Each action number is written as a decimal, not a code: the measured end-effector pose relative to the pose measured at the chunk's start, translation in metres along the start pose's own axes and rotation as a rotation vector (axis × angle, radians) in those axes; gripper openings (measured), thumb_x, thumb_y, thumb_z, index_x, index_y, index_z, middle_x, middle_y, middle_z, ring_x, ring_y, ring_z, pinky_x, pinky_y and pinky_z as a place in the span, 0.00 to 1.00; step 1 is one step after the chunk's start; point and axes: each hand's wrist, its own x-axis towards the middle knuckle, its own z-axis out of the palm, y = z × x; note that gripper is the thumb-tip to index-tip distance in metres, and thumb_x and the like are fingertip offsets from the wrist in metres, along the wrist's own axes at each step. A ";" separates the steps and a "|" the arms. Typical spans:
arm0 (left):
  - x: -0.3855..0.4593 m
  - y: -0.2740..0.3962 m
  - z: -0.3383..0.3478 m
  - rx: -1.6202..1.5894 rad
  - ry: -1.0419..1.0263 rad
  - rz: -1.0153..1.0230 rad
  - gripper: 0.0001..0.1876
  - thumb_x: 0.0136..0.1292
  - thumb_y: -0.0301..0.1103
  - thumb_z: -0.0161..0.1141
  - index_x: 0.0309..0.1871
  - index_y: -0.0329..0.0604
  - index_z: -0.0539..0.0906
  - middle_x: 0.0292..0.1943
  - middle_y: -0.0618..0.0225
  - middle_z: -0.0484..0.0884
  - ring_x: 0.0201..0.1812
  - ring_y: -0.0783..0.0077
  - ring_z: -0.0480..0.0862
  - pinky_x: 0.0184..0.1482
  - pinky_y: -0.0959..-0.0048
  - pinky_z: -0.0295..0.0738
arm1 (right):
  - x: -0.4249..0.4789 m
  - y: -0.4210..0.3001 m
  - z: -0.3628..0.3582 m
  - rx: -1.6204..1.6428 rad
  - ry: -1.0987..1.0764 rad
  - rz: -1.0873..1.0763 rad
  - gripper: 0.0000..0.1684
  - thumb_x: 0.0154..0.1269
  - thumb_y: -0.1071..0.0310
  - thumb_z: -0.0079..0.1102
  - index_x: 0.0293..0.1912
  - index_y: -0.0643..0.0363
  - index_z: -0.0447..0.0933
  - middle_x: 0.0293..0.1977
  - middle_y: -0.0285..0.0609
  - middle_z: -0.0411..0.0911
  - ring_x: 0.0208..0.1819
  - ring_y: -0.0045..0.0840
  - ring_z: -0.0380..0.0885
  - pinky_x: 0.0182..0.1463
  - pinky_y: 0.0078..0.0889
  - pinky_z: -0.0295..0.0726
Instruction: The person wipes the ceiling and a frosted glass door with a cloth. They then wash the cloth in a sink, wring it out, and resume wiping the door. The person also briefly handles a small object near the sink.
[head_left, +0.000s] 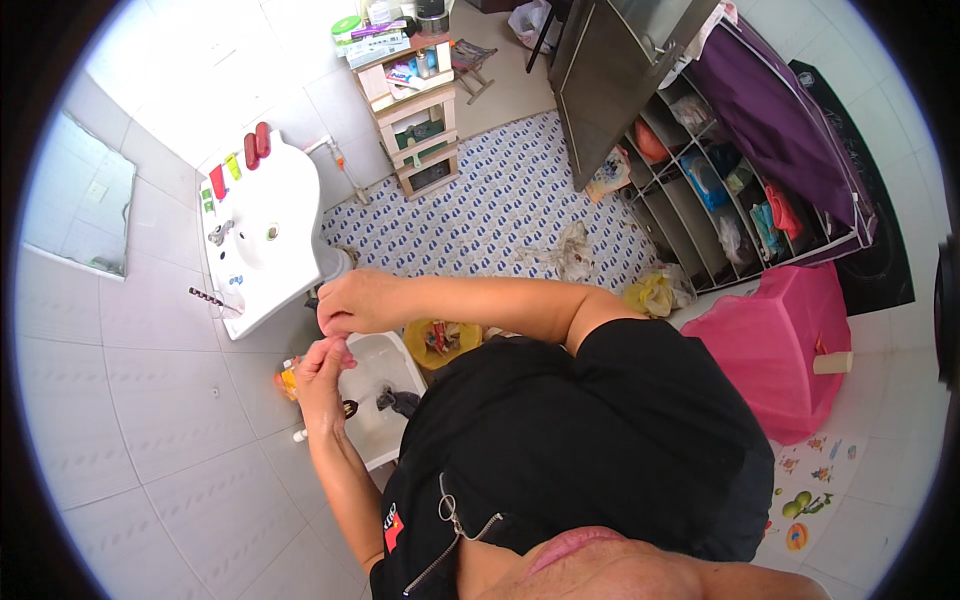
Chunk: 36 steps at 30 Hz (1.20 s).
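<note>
My right hand (361, 301) is curled with its fingertips against the fingers of my left hand (321, 367), above the edge of a white utility sink (401, 352). Whether something small is pinched between them is hidden. A dark wet-looking cloth (399, 402) lies in the sink. Beside my left wrist a dark oval object (350, 409), perhaps a brush, is partly covered. An orange and yellow pack (286, 379) stands behind my left hand, near the wall.
A white washbasin (296, 251) with a metal faucet (221, 232) is at left. A yellow-lined waste bin (465, 345) stands beside the sink. Wooden shelves (416, 101), a half-open door (600, 82), a shoe rack (720, 195) and a pink cover (780, 352) surround the patterned floor (480, 210).
</note>
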 end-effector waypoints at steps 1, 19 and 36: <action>0.001 0.001 -0.001 -0.092 0.053 -0.024 0.10 0.66 0.31 0.62 0.46 0.35 0.84 0.33 0.71 0.83 0.33 0.81 0.81 0.37 0.81 0.77 | -0.001 0.004 0.002 -0.020 0.036 0.006 0.11 0.62 0.60 0.56 0.31 0.56 0.81 0.31 0.42 0.79 0.37 0.38 0.79 0.40 0.39 0.77; 0.001 -0.013 -0.011 -0.172 0.259 0.095 0.08 0.68 0.32 0.59 0.45 0.38 0.82 0.37 0.63 0.86 0.37 0.75 0.85 0.43 0.79 0.79 | -0.023 0.004 0.044 -0.167 0.026 -0.033 0.09 0.65 0.62 0.52 0.33 0.55 0.76 0.29 0.41 0.78 0.35 0.40 0.79 0.37 0.43 0.77; -0.006 -0.013 -0.003 -0.347 0.213 -0.080 0.10 0.66 0.26 0.60 0.48 0.32 0.82 0.45 0.64 0.84 0.43 0.77 0.83 0.51 0.78 0.79 | -0.014 0.017 0.034 -0.247 0.126 -0.065 0.07 0.58 0.62 0.61 0.31 0.54 0.79 0.28 0.37 0.76 0.34 0.33 0.78 0.33 0.36 0.76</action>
